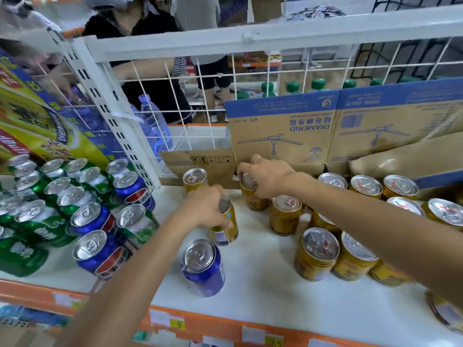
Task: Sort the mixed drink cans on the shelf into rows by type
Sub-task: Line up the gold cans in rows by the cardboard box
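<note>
gold cans [317,254] right, green cans [37,229], blue cans [92,219] left

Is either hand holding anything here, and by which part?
The left hand grips the near gold can by its top; the right hand grips the far gold can, also by its top.

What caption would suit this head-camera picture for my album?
Left hand grips the near gold can, right hand the far gold can, beside a blue can.

Supermarket aisle, white metal shelf [263,291] with orange front strip [220,324] bearing paper price tags [178,324], white wire-mesh back panel [200,96], crowded green drink cans [37,229], blue drink cans [203,266], gold drink cans [317,254], printed cardboard carton [283,126], green-capped bottles [293,87] behind, people [140,26] beyond the mesh
</note>
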The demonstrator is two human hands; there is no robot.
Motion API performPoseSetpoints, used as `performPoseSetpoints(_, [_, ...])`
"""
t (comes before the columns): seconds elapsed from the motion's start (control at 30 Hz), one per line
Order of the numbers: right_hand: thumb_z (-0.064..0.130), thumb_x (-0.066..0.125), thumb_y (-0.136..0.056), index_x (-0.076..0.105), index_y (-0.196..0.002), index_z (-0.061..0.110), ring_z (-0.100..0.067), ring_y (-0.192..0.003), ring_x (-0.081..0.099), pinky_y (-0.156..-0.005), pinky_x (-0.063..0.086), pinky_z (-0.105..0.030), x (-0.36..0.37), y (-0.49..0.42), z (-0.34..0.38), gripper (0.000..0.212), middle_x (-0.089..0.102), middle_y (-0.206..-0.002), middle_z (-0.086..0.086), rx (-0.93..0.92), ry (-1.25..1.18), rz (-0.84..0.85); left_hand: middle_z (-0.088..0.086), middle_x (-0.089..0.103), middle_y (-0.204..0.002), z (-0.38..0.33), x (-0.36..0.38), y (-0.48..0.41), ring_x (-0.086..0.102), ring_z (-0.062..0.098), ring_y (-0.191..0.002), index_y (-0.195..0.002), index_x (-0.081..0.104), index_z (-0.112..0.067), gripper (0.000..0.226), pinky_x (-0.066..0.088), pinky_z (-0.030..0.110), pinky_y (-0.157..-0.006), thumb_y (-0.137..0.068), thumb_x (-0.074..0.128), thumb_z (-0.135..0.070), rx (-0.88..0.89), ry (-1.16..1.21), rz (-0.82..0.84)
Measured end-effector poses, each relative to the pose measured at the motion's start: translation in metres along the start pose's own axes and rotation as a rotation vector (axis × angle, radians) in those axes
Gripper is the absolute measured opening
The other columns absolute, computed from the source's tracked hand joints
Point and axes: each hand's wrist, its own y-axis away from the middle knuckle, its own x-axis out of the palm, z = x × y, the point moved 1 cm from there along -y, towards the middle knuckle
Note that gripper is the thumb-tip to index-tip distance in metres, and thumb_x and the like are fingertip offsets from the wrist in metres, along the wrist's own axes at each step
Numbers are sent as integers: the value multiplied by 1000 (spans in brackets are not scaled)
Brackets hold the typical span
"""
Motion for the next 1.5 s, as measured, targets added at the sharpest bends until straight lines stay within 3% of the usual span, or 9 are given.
performPoseSetpoints(0.27, [32, 65, -83, 37, -135, 20, -38, -107, 55, -75, 47, -41, 10, 14, -24, 60, 46, -121, -16, 152, 28, -72, 8, 46, -122, -91, 27, 21, 50, 30, -114, -126, 45, -17, 71, 43, 36, -90, -69, 80, -41, 300, -85, 66])
performPoseSetpoints(0.5, [29, 53, -91, 52, -127, 13, -32, -117, 42, -83, 46, -40, 9, 13, -26, 39, 48, -123, -15, 166, 21, -87, 8, 40, -126, -102, 40, 29, 49, 36, -114, -126, 41, -20, 68, 46, 48, -93, -72, 78, -37, 266, -13, 38])
performPoseSetpoints(0.67, [37, 59, -90, 52, -128, 16, -31, -114, 48, -88, 44, -37, 0, 5, -12, 44, 52, -124, -13, -3, -79, -115, 9, 35, -131, -103, 42, 26, 49, 40, -114, -132, 39, -24, 76, 44, 44, -94, -69, 80, -35, 193, 141, -30])
performPoseSetpoints(0.8, [36, 62, -88, 37, -142, 19, -26, -127, 43, -100, 37, -32, -5, -23, 14, 62, 45, -141, -8, -165, -256, -77, 9, 31, -136, -93, 44, 34, 42, 36, -123, -141, 21, -22, 93, 41, 41, -99, -70, 79, -31, 188, 392, -10])
performPoseSetpoints(0.93, [31, 69, -83, 24, -149, 23, -28, -138, 30, -111, 31, -37, 2, -56, 48, 81, 27, -152, -10, -256, -267, -32, 3, 46, -130, -65, 24, 51, 43, 21, -124, -132, 42, -28, 61, 38, 34, -102, -78, 69, -41, 264, 333, -102])
performPoseSetpoints(1.1, [27, 62, -88, 17, -151, 22, -30, -141, 24, -110, 30, -38, 9, -80, 76, 78, 13, -156, -12, -307, -127, 61, 3, 51, -126, 19, -8, 64, 48, 21, -118, -129, 49, -22, 45, 37, 31, -97, -88, 61, -35, 32, 175, -386])
performPoseSetpoints(1.2, [31, 69, -81, 12, -150, 31, -31, -134, 35, -106, 38, -36, 21, -88, 81, 90, 13, -154, -6, -233, -142, 115, 5, 53, -127, 63, -5, 69, 48, 23, -119, -129, 50, -22, 46, 39, 34, -98, -88, 60, -39, -115, 118, -357])
performPoseSetpoints(1.33, [34, 75, -76, 24, -145, 32, -39, -109, 54, -90, 48, -38, 23, -91, 85, 86, 25, -135, -13, -117, -88, 43, 5, 51, -128, 79, 7, 76, 49, 24, -118, -131, 49, -23, 45, 35, 32, -99, -89, 59, -38, -81, 140, -341])
performPoseSetpoints(1.5, [33, 79, -73, 35, -136, 28, -36, -109, 52, -85, 49, -38, 15, -76, 90, 77, 40, -125, -12, -113, -3, 122, 2, 45, -131, 91, 13, 79, 38, 25, -123, -132, 47, -25, 43, 28, 29, -102, -91, 56, -37, -29, 53, -432])
